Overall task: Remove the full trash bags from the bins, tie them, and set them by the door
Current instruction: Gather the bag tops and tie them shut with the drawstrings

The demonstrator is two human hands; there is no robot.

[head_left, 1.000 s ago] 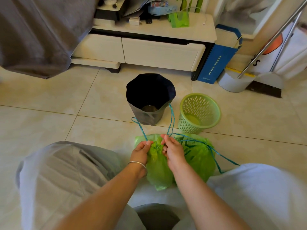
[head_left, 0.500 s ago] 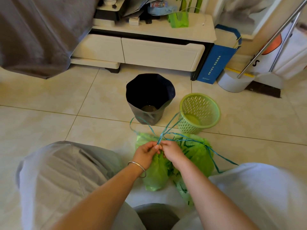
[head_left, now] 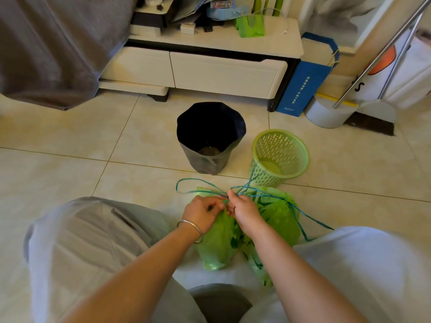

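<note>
The lined bin (head_left: 211, 138) stands on the floor (head_left: 58, 159). Right of it, just beside, sits the mesh basket (head_left: 278, 157). Nearer me than the bin lie two trash bags (head_left: 279, 217), side by side between my knees. Behind the bin stands the cabinet (head_left: 210, 66).

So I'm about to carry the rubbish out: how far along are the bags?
Done: both green bags are out on the floor; the green basket is bare and the dark bin has a black liner. In hand: the left hand and right hand grip the blue drawstrings at the bag necks, mid-knot. Left: finishing the tie and moving them to the door, which is not visible here.
</note>
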